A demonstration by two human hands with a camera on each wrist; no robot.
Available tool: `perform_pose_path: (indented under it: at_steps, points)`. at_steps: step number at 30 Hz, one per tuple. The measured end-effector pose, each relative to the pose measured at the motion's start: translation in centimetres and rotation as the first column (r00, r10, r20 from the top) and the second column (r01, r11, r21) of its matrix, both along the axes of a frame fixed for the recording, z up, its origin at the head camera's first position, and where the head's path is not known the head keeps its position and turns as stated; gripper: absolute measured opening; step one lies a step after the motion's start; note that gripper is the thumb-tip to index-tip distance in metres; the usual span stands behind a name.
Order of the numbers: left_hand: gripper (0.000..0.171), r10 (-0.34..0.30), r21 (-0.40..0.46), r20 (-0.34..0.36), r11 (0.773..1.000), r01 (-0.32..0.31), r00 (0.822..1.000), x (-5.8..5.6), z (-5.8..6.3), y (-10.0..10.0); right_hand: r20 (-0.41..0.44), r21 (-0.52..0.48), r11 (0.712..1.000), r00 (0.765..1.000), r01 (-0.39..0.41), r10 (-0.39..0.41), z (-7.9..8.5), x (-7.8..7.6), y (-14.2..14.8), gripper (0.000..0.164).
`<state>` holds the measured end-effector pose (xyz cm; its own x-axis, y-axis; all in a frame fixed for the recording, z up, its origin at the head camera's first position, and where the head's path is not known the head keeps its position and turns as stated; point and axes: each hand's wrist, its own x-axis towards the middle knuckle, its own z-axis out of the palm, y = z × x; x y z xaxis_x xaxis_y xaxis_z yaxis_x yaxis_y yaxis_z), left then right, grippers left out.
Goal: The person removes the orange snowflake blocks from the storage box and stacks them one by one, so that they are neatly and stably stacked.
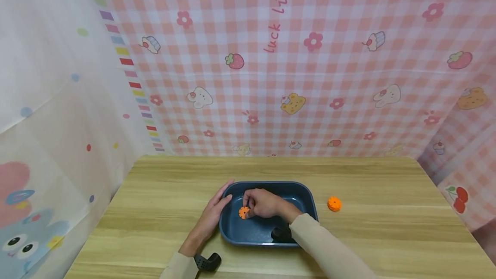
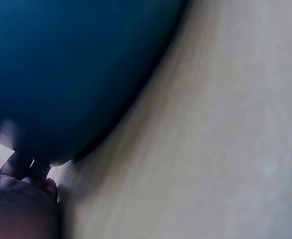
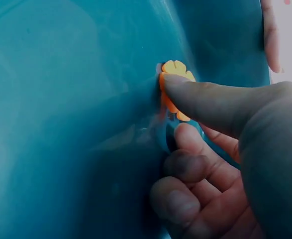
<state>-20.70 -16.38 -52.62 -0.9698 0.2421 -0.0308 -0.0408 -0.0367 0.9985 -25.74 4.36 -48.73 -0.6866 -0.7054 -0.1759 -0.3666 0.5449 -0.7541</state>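
A dark blue basin (image 1: 253, 236) with rounded corners stands on the table. My left hand (image 1: 211, 214) holds its left side, with the thumb over the rim and the other fingers along the outside wall. In the left wrist view, fingers (image 2: 21, 172) lie close against the basin's curved wall. Inside the basin, my right hand (image 1: 265, 203) pinches a small orange flower-shaped disc (image 1: 243, 212) near the left end. The right wrist view shows the thumb pressed on the disc (image 3: 175, 67), close over the basin floor; the other fingers are curled below.
More orange flower-shaped discs (image 1: 334, 203) lie in a small stack right of the basin on the wooden table (image 1: 387, 227). A black wrist device (image 1: 209, 262) sits by the left wrist. A pink checked cloth (image 1: 329, 72) hangs behind the table.
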Motion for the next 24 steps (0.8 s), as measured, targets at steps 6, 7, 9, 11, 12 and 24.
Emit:
perform_pose_path:
  at_steps: [6,7,9,11,12,24]
  points:
    - [0.05,0.002,0.01,0.005,1.0,-0.002,1.0,0.0,-0.1,0.0,-0.017,0.006,1.0,1.0,-0.005,0.005,0.2,0.1,-0.1,0.022]
    - [0.05,0.004,0.008,0.005,1.0,-0.004,1.0,-0.1,-0.1,0.0,-0.017,0.004,1.0,1.0,-0.006,0.006,0.2,0.1,-0.1,0.021]
    - [0.05,0.008,0.002,0.004,1.0,-0.008,1.0,-0.1,0.0,0.0,-0.015,-0.002,1.0,1.0,-0.007,0.007,0.3,0.1,-0.2,0.021]
    - [0.051,0.009,-0.003,0.0,1.0,-0.009,1.0,-0.1,0.0,0.1,-0.004,-0.005,1.0,1.0,-0.003,0.003,0.3,0.1,-0.2,0.02]
    - [0.051,0.008,-0.004,-0.001,1.0,-0.008,1.0,-0.2,0.0,0.1,-0.001,-0.006,1.0,1.0,-0.005,0.005,0.4,0.2,-0.2,0.019]
    - [0.052,0.008,-0.008,0.004,1.0,-0.008,1.0,0.0,0.0,0.0,0.144,-0.033,0.999,0.99,0.01,-0.005,2.6,0.9,0.6,0.015]
